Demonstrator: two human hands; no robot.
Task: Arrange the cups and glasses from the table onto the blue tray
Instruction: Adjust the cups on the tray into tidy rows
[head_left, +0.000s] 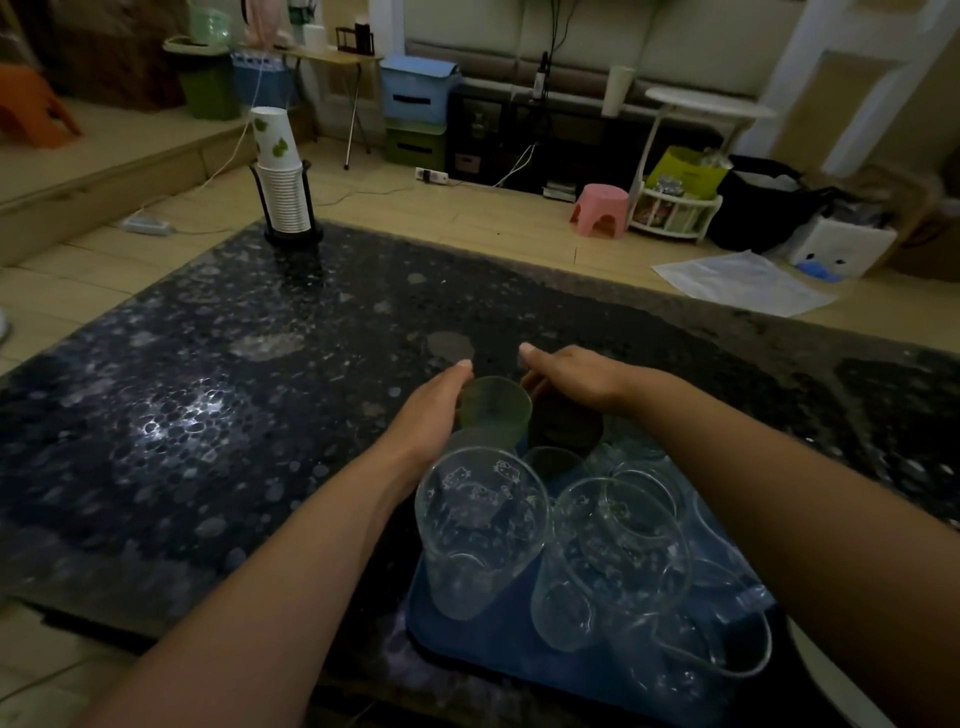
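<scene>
A blue tray (467, 644) lies at the near edge of the dark speckled table (208, 415), holding several clear glasses, among them a printed glass (480, 525) and a handled glass (618, 551). At the tray's far end stand a green cup (496, 410) and a dark cup (563, 428). My left hand (428, 415) wraps the green cup from the left. My right hand (571, 376) lies over the top of the dark cup, fingers curled down on it. A third small dark cup (553, 462) sits just behind the glasses.
A black holder with a stack of white paper cups (283, 192) stands at the table's far left corner. Beyond the table are a pink stool (600, 208), a white side table (701, 104), bins and bags on the floor. A white rim (821, 680) shows at bottom right.
</scene>
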